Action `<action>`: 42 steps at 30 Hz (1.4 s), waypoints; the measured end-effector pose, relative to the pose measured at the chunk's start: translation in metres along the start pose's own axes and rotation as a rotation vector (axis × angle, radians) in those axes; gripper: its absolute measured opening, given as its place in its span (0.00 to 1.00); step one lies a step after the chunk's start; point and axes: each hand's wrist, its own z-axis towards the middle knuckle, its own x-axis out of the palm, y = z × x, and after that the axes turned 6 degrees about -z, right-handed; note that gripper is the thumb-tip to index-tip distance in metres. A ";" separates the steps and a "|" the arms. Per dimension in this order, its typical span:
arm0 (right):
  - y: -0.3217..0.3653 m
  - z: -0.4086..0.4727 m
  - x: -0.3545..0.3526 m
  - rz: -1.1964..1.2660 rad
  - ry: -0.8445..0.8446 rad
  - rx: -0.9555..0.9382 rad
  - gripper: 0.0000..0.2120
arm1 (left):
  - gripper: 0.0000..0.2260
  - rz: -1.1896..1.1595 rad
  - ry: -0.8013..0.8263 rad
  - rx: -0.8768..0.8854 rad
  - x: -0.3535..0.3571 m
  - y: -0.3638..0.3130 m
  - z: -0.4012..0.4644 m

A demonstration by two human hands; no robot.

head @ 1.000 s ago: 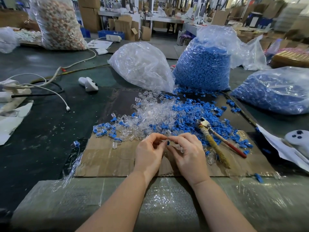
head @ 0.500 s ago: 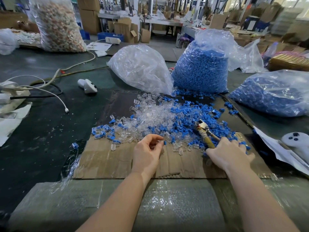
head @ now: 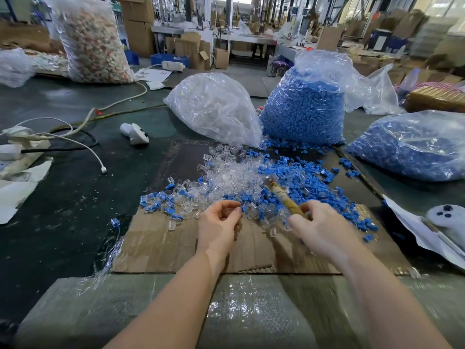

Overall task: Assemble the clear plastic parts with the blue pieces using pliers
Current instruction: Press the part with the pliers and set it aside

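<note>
A loose heap of clear plastic parts (head: pixel 226 180) and blue pieces (head: pixel 302 180) lies on a cardboard sheet (head: pixel 156 248). My left hand (head: pixel 219 225) hovers at the heap's near edge, its curled fingers pinching a small clear part with a bit of blue at the fingertips. My right hand (head: pixel 319 227) grips the pliers (head: pixel 284 197) by their tape-wrapped handles. The pliers are lifted off the cardboard, blurred, jaws pointing up and left over the heap.
Behind the heap stand a bag of clear parts (head: pixel 216 109) and two bags of blue pieces (head: pixel 302 104) (head: pixel 412 144). White controllers lie at left (head: pixel 134 133) and far right (head: pixel 445 217). Cables (head: pixel 75 144) and paper lie on the dark table at left.
My right hand left the left hand, reached right to the pliers lying on the cardboard, and has lifted them toward the middle. My left hand stayed in place holding its part.
</note>
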 end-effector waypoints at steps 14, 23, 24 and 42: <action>0.025 -0.019 0.004 0.532 0.463 -0.030 0.06 | 0.06 -0.091 -0.134 -0.028 0.004 -0.015 0.011; 0.030 -0.020 0.001 0.594 0.542 -0.078 0.06 | 0.03 -0.062 -0.193 0.000 0.004 -0.022 0.012; 0.031 -0.020 0.001 0.586 0.548 -0.085 0.05 | 0.03 -0.063 -0.196 0.001 0.004 -0.023 0.012; 0.038 -0.021 0.008 0.353 0.359 -0.192 0.11 | 0.05 -0.064 -0.212 -0.019 0.003 -0.027 0.007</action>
